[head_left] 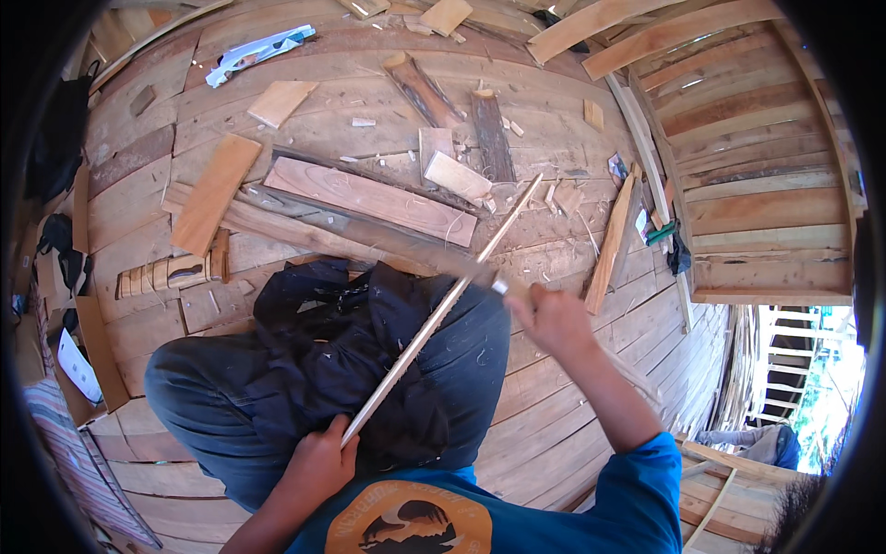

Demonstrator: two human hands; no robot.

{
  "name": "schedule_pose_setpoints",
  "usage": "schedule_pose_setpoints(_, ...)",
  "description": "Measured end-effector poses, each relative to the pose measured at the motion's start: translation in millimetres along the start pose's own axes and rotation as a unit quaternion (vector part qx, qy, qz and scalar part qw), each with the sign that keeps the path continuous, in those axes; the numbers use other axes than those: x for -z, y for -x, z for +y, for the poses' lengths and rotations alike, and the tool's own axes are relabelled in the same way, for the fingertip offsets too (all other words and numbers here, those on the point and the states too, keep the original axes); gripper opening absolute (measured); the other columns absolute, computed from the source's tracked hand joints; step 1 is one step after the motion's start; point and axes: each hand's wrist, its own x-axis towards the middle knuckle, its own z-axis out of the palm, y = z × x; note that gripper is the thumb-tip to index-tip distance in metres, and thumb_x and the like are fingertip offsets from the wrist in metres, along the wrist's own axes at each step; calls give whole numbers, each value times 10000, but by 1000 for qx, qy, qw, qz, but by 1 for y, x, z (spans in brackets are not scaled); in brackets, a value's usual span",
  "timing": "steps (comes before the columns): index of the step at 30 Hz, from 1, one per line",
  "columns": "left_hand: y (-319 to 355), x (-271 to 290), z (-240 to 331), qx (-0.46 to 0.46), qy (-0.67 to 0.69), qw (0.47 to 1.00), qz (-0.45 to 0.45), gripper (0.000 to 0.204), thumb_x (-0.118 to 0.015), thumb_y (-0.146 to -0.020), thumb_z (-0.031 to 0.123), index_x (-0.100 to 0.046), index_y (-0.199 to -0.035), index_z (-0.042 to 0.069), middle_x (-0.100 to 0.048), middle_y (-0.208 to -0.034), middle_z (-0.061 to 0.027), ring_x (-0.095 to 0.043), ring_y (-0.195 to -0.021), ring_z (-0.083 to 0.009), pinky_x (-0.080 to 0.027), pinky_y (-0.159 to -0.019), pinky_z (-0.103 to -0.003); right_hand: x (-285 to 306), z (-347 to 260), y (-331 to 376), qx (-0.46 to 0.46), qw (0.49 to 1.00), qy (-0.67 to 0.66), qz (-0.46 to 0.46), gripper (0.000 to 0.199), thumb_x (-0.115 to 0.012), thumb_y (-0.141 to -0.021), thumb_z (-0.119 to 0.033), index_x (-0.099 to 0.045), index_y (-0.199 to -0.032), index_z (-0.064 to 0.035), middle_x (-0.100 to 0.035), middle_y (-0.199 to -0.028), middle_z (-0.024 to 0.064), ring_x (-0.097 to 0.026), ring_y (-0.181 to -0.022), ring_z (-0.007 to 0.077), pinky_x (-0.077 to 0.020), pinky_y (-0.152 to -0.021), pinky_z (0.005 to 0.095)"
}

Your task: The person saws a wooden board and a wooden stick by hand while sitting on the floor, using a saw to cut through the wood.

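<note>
A long thin wooden stick (413, 349) slants from my lap up to the floorboards ahead, its far end narrowing to a point. My left hand (321, 459) is closed round its near end, low over my lap. In my right hand (559, 323), closed round the handle, is a machete (448, 262); its long blade is smeared by motion and reaches left across the stick's middle. Whether the edge touches the wood, I cannot tell. A dark cloth (318, 323) with pale shavings on it is bunched over my crossed legs, under the stick.
Beyond my knees lie a reddish plank (369, 198), a tilted board (216, 194), bark-covered pieces (423, 90) and scattered chips. A narrow board (612, 240) lies to the right, near a slatted wooden panel (771, 166). An open cardboard box (106, 355) stands at left.
</note>
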Motion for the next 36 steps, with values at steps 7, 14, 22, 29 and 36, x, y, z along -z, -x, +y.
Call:
schedule_pose_setpoints(7, -1, 2, 3, -5, 0, 1000, -10, 214, -632, -873, 107, -530, -1008, -25, -597, -664, -288, -618, -680, -478, -504, -590, -527, 16, 58, -45, -106, 990, -8, 94, 632, -467, -954, -572, -657, -772, 2, -653, -723, 262, -671, -755, 427, -537, -682, 518)
schedule_pose_setpoints(14, -3, -1, 2, -6, -21, 1000, -1, 193, -621, -877, 104, -519, -984, -18, -595, -647, -277, -616, -662, -476, -508, -589, -527, -9, 48, -45, -46, 996, -27, 77, 669, -450, -945, -606, -656, -842, 23, -648, -744, 273, -655, -792, 458, -528, -705, 516)
schedule_pose_setpoints(22, 3, -1, 3, -18, -42, 999, 14, 212, -614, -879, 115, -508, -1008, -15, -590, -626, -258, -616, -621, -463, -505, -574, -522, -14, 120, -36, -257, 962, -38, 79, 674, -426, -960, -583, -676, -935, 42, -651, -917, 319, -641, -951, 452, -497, -836, 502)
schedule_pose_setpoints(29, 9, -6, 2, -33, -21, 999, 10, 284, -640, -861, 144, -505, -1049, -22, -617, -740, -283, -628, -731, -473, -508, -650, -521, -107, 100, 23, -220, 914, -274, 205, 512, -487, -989, -452, -572, -970, 52, -633, -815, 282, -618, -835, 459, -471, -756, 489)
schedule_pose_setpoints(36, 23, 10, 14, -41, -44, 997, 47, 359, -653, -818, 173, -469, -1068, -7, -618, -911, -277, -638, -830, -453, -516, -737, -523, -120, 87, 50, -305, 750, -564, 164, 408, -456, -1011, -479, -487, -1016, -72, -434, -636, 2, -419, -470, 106, -324, -426, 267)
